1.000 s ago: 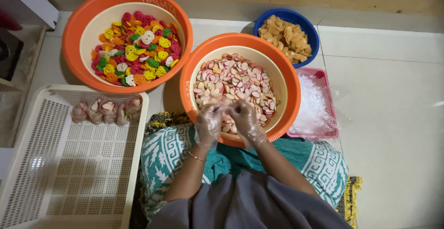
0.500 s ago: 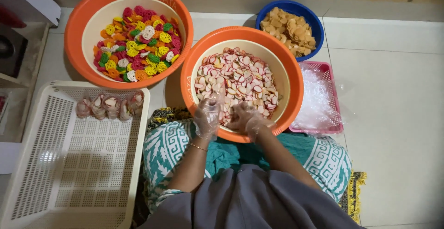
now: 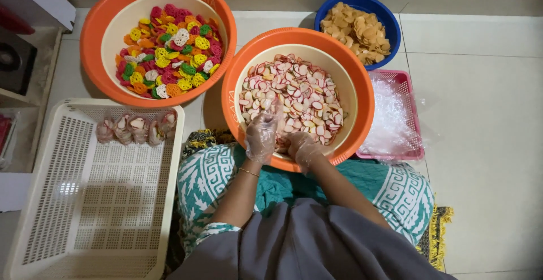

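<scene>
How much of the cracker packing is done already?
Four small filled bags already lie along the top edge of the white basket, which has lots of room left. The left hand holds a clear bag over the pink-and-white crackers while the right hand reaches into them. That orange basin looks quite full, so most remains.

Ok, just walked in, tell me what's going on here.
A seated person wearing thin clear gloves has both hands at the near side of an orange basin full of pink-and-white crackers. The left hand holds up a small clear bag, while the right hand rests among the crackers. Four filled bags lie in a cream crate to the left.
</scene>
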